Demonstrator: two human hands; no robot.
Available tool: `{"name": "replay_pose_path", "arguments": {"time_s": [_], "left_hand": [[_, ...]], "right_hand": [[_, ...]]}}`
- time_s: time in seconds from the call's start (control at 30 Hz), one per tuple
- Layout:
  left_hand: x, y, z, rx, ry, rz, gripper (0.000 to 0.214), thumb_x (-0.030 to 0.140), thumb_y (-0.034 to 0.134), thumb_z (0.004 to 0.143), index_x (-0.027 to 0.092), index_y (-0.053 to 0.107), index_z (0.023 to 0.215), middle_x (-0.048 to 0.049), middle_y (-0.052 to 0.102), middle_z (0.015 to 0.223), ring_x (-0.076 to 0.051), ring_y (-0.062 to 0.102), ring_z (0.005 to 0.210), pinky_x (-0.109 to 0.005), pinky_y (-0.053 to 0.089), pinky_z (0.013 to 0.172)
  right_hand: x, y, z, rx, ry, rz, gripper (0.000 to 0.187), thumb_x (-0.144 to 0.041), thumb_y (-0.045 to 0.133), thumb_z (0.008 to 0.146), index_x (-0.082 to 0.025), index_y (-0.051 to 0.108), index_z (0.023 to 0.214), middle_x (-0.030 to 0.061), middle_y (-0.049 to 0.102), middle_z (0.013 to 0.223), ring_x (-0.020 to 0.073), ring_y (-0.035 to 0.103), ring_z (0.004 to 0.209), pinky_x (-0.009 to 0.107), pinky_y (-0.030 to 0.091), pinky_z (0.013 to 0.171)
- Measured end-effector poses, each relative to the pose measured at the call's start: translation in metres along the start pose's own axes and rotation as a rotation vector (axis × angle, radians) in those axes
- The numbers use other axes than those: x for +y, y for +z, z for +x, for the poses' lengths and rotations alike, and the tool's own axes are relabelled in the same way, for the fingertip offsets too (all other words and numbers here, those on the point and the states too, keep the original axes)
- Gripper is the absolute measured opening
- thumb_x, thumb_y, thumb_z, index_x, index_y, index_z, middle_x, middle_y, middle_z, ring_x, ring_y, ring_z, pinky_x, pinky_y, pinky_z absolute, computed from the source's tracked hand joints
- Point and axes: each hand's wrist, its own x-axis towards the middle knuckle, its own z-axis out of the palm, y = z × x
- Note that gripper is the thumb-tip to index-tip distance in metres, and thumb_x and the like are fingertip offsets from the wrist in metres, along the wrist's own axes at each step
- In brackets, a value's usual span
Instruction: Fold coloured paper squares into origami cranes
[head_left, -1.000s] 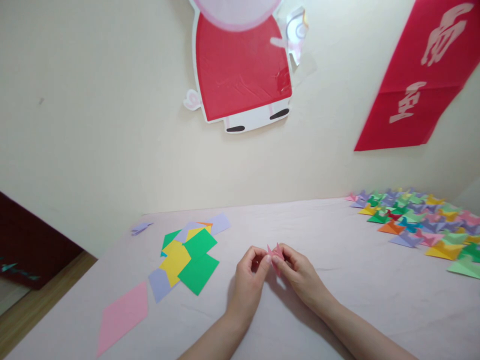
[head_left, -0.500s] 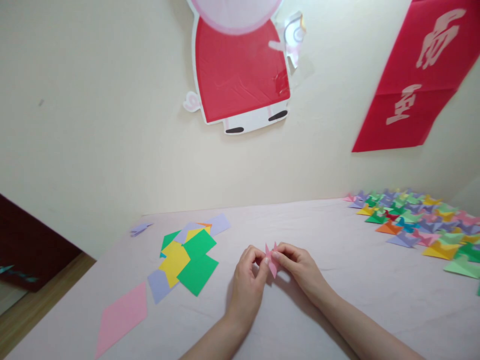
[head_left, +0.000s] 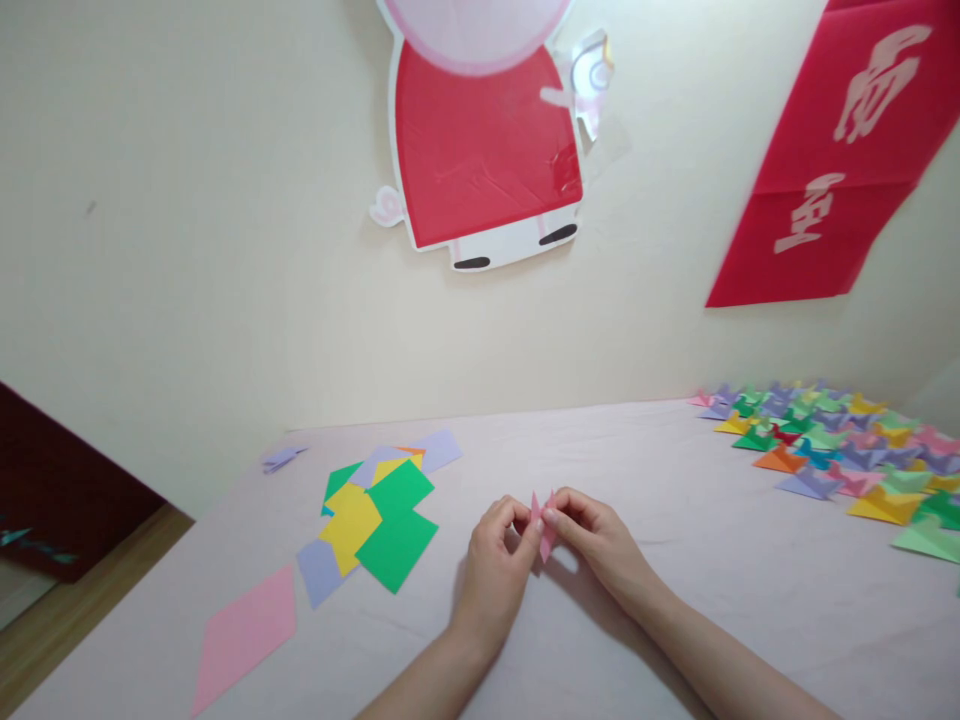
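Observation:
A small pink folded paper piece (head_left: 547,541) is pinched between my two hands, just above the pale cloth surface (head_left: 600,660). My left hand (head_left: 501,560) grips its left side between thumb and fingers. On its right side, the thumb and forefinger of my right hand (head_left: 600,530) press together on the paper. Two pointed tips stick up between the fingertips and one point hangs below. My fingers cover much of its middle.
Left of my hands lie loose green (head_left: 397,550), yellow (head_left: 351,530) and purple paper squares (head_left: 321,572), with a pink sheet (head_left: 247,640) nearer me. A folded purple piece (head_left: 283,459) rests farther back. Several rows of colourful folded paper figures (head_left: 832,440) stand at the right. Behind rises a wall (head_left: 300,300).
The pink folded paper has turned slightly and looks narrower, its sides brought closer together. Both hands keep their pinch in nearly the same place. The whole view has shifted slightly.

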Motion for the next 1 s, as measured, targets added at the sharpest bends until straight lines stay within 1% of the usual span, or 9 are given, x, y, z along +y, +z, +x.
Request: {"name": "replay_pose_path", "arguments": {"time_s": [0.1,0.27,0.4,0.6,0.7,0.83,0.93,0.97,1.0], "left_hand": [[-0.0028,0.0006,0.0003,-0.011,0.015,0.031,0.027,0.036,0.055,0.092,0.020,0.055,0.070,0.0013,0.056,0.072,-0.016,0.051,0.072,-0.026,0.036,0.068],[-0.0060,0.0031,0.0004,-0.081,0.005,0.080,0.024,0.036,0.060,0.088,0.020,0.057,0.071,0.0013,0.057,0.072,-0.017,0.051,0.073,-0.027,0.036,0.069],[-0.0068,0.0037,0.0009,-0.083,-0.015,0.118,0.025,0.032,0.060,0.086,0.019,0.056,0.065,0.0007,0.057,0.071,-0.018,0.051,0.074,-0.028,0.035,0.071],[-0.0061,0.0044,0.0002,-0.107,-0.046,0.113,0.020,0.029,0.060,0.085,0.020,0.055,0.069,0.0014,0.057,0.072,-0.018,0.051,0.074,-0.027,0.035,0.070],[-0.0038,0.0051,-0.0003,-0.097,-0.052,0.134,0.020,0.028,0.058,0.086,0.020,0.052,0.068,0.0016,0.056,0.072,-0.018,0.050,0.073,-0.028,0.035,0.068],[-0.0027,0.0065,-0.0013,-0.105,0.008,0.199,0.018,0.026,0.058,0.086,0.020,0.053,0.070,0.0010,0.058,0.074,-0.018,0.052,0.074,-0.029,0.036,0.072],[-0.0023,0.0059,-0.0029,-0.101,0.052,0.189,0.009,0.024,0.060,0.086,0.021,0.056,0.078,0.0004,0.060,0.080,-0.019,0.054,0.079,-0.030,0.038,0.075],[-0.0017,0.0051,-0.0036,-0.077,0.067,0.163,0.004,0.023,0.061,0.085,0.021,0.057,0.084,0.0000,0.060,0.085,-0.019,0.054,0.082,-0.029,0.039,0.076],[-0.0007,0.0042,-0.0042,-0.041,0.091,0.132,0.007,0.022,0.062,0.085,0.022,0.057,0.091,-0.0005,0.059,0.090,-0.019,0.055,0.085,-0.029,0.041,0.077]], "right_hand": [[0.0008,-0.0002,-0.0008,-0.014,0.005,0.029,0.038,-0.054,0.069,0.078,-0.019,0.057,0.070,-0.0011,0.061,0.061,0.0158,0.055,0.061,0.030,0.043,0.066],[0.0032,-0.0019,-0.0008,0.091,-0.032,0.024,0.038,-0.052,0.072,0.075,-0.019,0.057,0.067,-0.0027,0.056,0.063,0.0138,0.050,0.062,0.027,0.040,0.063],[0.0039,-0.0003,-0.0004,0.144,-0.049,0.048,0.038,-0.053,0.073,0.074,-0.019,0.057,0.066,-0.0030,0.054,0.063,0.0135,0.047,0.061,0.026,0.039,0.061],[0.0016,0.0000,-0.0007,0.223,-0.035,0.023,0.041,-0.056,0.074,0.070,-0.019,0.057,0.062,-0.0025,0.053,0.060,0.0138,0.045,0.060,0.027,0.038,0.059],[-0.0018,0.0002,-0.0007,0.198,-0.030,0.055,0.038,-0.053,0.075,0.071,-0.019,0.059,0.065,-0.0022,0.054,0.062,0.0145,0.047,0.062,0.028,0.039,0.062],[-0.0044,0.0009,-0.0002,0.150,-0.038,0.135,0.033,-0.048,0.075,0.073,-0.020,0.058,0.067,-0.0019,0.057,0.067,0.0146,0.049,0.065,0.029,0.041,0.067],[-0.0040,0.0006,0.0006,0.184,-0.051,0.128,0.035,-0.048,0.076,0.072,-0.020,0.057,0.065,-0.0020,0.055,0.067,0.0145,0.049,0.065,0.029,0.041,0.065],[-0.0039,0.0005,0.0009,0.194,-0.055,0.124,0.035,-0.048,0.076,0.071,-0.020,0.056,0.065,-0.0019,0.055,0.066,0.0147,0.049,0.065,0.028,0.041,0.065],[-0.0038,0.0004,0.0010,0.194,-0.055,0.122,0.035,-0.049,0.076,0.072,-0.020,0.056,0.065,-0.0019,0.055,0.066,0.0148,0.049,0.065,0.028,0.041,0.065]]}}
